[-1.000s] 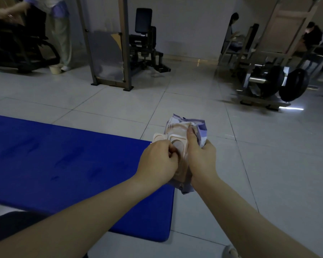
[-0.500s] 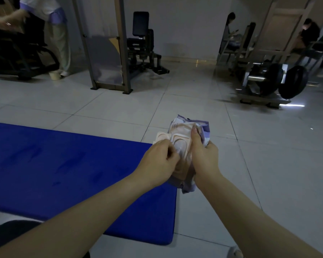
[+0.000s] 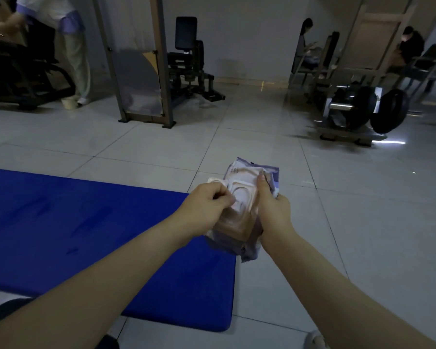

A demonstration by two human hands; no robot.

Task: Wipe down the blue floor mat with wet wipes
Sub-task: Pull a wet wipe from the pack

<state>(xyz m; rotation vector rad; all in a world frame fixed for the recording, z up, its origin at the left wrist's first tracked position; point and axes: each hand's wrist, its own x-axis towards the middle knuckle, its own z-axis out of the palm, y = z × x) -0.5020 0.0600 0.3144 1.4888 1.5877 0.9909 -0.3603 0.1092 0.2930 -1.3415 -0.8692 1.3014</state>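
The blue floor mat point(image 3: 61, 227) lies flat on the tiled floor, filling the left half of the view, with its right end under my forearms. Above that end I hold a purple and white pack of wet wipes point(image 3: 239, 238) with a pink plastic lid. My right hand point(image 3: 272, 210) grips the pack's right side, thumb pressed on its top face. My left hand point(image 3: 207, 210) pinches at the lid opening point(image 3: 242, 197), fingers curled. The lid flap point(image 3: 215, 181) stands open to the left. What my left fingertips pinch is hidden.
Pale floor tiles point(image 3: 363, 235) stretch to the right of the mat. Gym machines stand at the back: a metal frame point(image 3: 141, 71), a black seat machine point(image 3: 189, 64) and a weight-plate machine point(image 3: 358, 109). A person point(image 3: 68, 46) stands at far left; others sit at far right.
My hands and the pack have stayed nearly in place. My left fingers have shifted slightly at the lid opening. The view has tilted down a little.
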